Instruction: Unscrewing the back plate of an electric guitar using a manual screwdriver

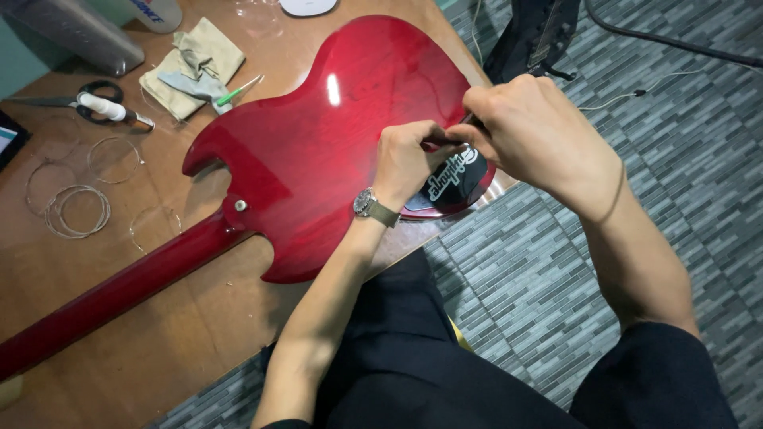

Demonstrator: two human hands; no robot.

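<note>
A glossy dark-red electric guitar (334, 151) lies face down on a wooden table (183, 334), its neck running to the lower left. A black cover plate (457, 179) sits near the body's right edge. My left hand (409, 155), with a wristwatch, rests on the body beside the plate, fingers pinched on a thin dark tool (445, 141). My right hand (532, 131) is closed around the same tool's upper end just above the plate. The tool's tip is hidden by my fingers.
Coiled guitar strings (75, 208) lie at the table's left. Scissors (99, 105), a folded beige cloth (195, 67) and a small green-handled tool (238, 90) sit at the back. Grey patterned floor (556, 262) lies right of the table; a dark stand and cables are at top right.
</note>
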